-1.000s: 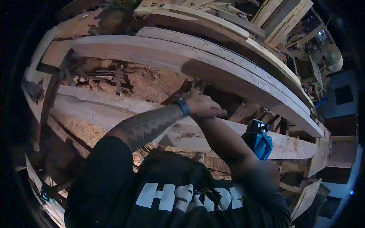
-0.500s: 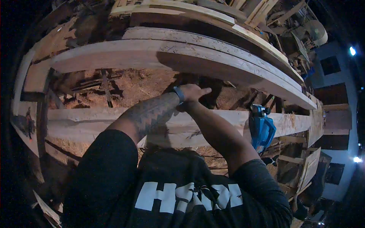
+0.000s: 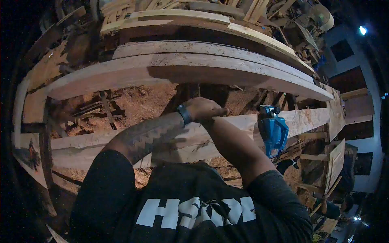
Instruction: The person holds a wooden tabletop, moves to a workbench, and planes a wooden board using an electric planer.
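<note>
My left hand (image 3: 204, 108), with a dark watch (image 3: 184, 114) on its wrist, lies across the far end of my right forearm (image 3: 233, 141). The two arms cross at the wrists, over the gap between two long timbers. Blur and overlap obscure the left fingers, and my right hand is hidden beneath the left. The near timber (image 3: 93, 152) passes under both forearms. On its right part rests a blue power tool (image 3: 275, 131), touched by neither hand. The far timber (image 3: 133, 73) lies beyond my hands.
More planks (image 3: 243, 30) are stacked beyond the far timber. Crosswise wooden supports stand at the left (image 3: 36, 107) and right (image 3: 336, 115). Shavings cover the ground. A black-and-white animal (image 3: 287, 165) is below the blue tool, and a person's arm (image 3: 324, 207) shows at the lower right.
My left hand's extended thumb no longer shows as it did half a second ago; the hands stay crossed. The view has shifted, and the tool remains on the near timber.
</note>
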`<action>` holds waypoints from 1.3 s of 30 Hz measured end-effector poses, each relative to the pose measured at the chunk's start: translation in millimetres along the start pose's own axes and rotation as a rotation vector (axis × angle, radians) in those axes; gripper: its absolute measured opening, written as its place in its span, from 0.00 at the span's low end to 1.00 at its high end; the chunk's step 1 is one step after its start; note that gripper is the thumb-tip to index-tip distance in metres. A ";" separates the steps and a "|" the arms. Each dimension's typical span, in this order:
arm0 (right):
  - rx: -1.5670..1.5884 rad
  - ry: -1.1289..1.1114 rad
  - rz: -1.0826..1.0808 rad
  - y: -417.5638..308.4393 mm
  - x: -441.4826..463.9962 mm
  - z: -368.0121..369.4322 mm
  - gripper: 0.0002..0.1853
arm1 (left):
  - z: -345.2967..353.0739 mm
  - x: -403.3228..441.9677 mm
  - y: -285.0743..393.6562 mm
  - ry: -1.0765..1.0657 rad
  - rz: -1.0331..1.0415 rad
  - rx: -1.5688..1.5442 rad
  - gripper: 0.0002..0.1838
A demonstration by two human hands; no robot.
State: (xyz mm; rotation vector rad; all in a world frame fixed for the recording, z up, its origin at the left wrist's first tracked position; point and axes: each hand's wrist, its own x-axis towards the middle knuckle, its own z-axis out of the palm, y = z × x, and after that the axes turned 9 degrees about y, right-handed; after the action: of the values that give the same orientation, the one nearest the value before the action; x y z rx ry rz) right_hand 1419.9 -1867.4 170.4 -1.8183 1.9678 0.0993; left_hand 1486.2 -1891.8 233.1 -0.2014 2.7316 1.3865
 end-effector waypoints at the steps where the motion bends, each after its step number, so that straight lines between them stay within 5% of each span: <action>1: 0.049 0.034 0.010 14.0 7.2 4.5 0.15 | 5.5 -1.5 17.2 0.097 0.145 0.014 0.43; 3: 0.194 0.181 0.036 47.7 15.4 21.8 0.14 | 28.3 -10.9 58.0 0.280 0.434 0.043 0.41; 7: 0.331 0.517 0.096 120.2 34.8 53.8 0.12 | 88.8 -34.4 121.7 0.584 0.663 -0.158 0.32; 10: 0.157 0.384 0.173 125.4 8.9 39.9 0.12 | 98.2 -20.9 100.3 0.642 0.785 -0.072 0.27; 12: -0.139 0.247 0.135 113.9 -6.1 28.1 0.15 | 85.2 23.6 21.8 0.596 0.593 0.011 0.24; 15: -0.168 0.182 0.131 83.6 -8.3 28.1 0.16 | 49.8 64.0 -107.1 0.529 0.066 0.072 0.19; 18: -0.064 0.144 0.122 68.3 -14.3 24.1 0.17 | 10.0 58.8 -78.1 0.549 -0.181 0.444 0.19; 22: 0.221 0.113 0.048 78.2 -27.9 19.8 0.19 | 66.0 23.2 22.4 0.384 0.651 -0.044 0.21; 26: 0.410 0.199 0.020 72.3 -67.8 33.2 0.21 | 23.0 -32.8 -37.6 0.598 0.292 0.210 0.23; 28: 0.319 0.343 0.086 71.2 -112.8 42.6 0.23 | -0.9 -110.8 -132.6 0.418 -0.354 0.356 0.28; 31: 0.164 0.507 0.165 96.1 -179.3 91.5 0.33 | -30.7 -246.7 -216.4 0.366 -0.615 0.477 0.36; 33: 0.161 0.686 0.182 95.6 -223.4 104.3 0.38 | -46.9 -303.8 -248.0 0.094 -0.959 0.284 0.40; 36: -0.105 0.650 0.342 101.6 -258.2 122.1 0.44 | -47.9 -344.1 -309.5 0.124 -0.954 0.213 0.36; 39: 0.020 0.542 0.430 120.9 -262.2 151.3 0.46 | -42.0 -319.6 -338.7 0.074 -0.821 0.280 0.30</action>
State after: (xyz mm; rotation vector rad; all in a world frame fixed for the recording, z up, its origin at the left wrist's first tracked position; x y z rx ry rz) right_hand 1352.1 -1555.8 103.1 -1.4789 2.7003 -0.3104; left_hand 1852.5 -2096.6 26.9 -1.1940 2.3692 0.7655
